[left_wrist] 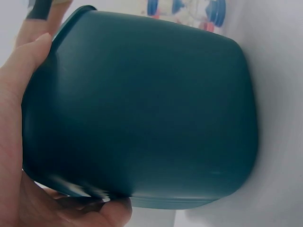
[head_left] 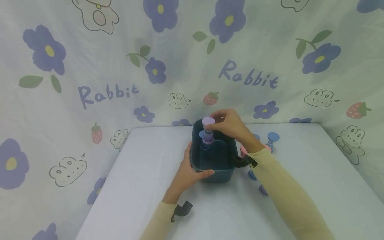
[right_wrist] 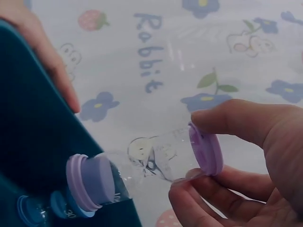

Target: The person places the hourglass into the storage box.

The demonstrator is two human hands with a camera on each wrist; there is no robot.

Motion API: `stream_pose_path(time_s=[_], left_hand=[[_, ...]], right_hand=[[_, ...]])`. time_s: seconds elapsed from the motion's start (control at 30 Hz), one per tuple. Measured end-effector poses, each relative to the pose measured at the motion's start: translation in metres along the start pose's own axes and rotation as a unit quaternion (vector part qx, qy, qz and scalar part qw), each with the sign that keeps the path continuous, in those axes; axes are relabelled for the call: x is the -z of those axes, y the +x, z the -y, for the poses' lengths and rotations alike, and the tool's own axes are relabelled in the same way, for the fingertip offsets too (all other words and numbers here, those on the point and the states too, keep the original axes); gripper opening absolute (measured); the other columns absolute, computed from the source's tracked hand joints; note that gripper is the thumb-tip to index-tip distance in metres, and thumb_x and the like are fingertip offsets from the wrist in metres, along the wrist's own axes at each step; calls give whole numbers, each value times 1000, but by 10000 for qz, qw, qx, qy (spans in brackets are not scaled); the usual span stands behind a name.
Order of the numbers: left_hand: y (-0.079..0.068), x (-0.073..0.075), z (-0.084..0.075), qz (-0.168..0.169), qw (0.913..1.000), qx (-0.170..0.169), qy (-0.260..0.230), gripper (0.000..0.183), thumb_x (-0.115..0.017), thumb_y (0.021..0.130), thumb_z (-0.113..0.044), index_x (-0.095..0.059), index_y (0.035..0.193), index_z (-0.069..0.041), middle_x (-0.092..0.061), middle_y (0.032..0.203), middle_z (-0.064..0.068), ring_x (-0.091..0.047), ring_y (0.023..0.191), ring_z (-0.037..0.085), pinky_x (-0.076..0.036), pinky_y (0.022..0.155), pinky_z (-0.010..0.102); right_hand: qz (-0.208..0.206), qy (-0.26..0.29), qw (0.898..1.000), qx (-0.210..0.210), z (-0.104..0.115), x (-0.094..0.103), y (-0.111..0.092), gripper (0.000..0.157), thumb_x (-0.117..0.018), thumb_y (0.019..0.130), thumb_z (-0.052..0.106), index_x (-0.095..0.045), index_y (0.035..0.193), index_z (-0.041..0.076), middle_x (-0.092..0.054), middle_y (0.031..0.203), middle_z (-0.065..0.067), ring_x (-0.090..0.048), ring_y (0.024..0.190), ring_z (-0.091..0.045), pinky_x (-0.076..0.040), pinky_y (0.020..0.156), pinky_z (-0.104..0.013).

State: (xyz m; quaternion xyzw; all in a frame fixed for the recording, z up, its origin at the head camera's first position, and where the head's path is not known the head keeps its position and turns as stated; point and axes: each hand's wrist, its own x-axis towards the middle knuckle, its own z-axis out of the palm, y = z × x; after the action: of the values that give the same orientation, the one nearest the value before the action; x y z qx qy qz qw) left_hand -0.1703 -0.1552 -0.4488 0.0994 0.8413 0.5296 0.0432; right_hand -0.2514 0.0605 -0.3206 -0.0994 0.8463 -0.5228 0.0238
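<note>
A dark teal plastic bin [head_left: 216,176] stands on the white table. My left hand [head_left: 186,173] grips its near left corner, thumb along the front wall and fingers on the left side; the bin's wall [left_wrist: 142,104] fills the left wrist view. My right hand [head_left: 230,125] pinches one purple end cap of a clear sand timer [right_wrist: 156,158]. That timer hangs with its lower end, holding purple sand, over the bin's opening. Inside the bin is a blue-capped sand timer [head_left: 205,146], partly hidden behind the purple one.
Right of the bin, partly behind my right forearm, are more sand timers: a blue one [head_left: 273,137], a pink one [head_left: 243,151], another blue one [head_left: 253,174] and a purple one [head_left: 264,190]. A rabbit-print curtain [head_left: 180,50] hangs behind the table's far edge.
</note>
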Motion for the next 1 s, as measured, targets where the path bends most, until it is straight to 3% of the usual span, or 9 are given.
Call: stream_pose_path(time_s=[0.5,1.0], left_hand=[[-1,0,0,12,10000,-30,0,129,-90,71,-59,-6,165,-34,-23,172,-5,-33,156,28,-30,124,64],[-1,1,2,42,9998,-196,-83,128,-90,72,-55,-6,166,-32,-23,172,-7,-33,156,24,-28,126,62]], right_hand=[[597,-871,9944,-60,-17,-25,20,48,-86,82,26,-71,122,3,-72,119,-16,-68,108,-32,-60,101,-47],[818,-1479,9856,-37,-29,-42,25,43,-85,81,26,-73,116,3,-75,114,-14,-70,104,-28,-61,97,-43]])
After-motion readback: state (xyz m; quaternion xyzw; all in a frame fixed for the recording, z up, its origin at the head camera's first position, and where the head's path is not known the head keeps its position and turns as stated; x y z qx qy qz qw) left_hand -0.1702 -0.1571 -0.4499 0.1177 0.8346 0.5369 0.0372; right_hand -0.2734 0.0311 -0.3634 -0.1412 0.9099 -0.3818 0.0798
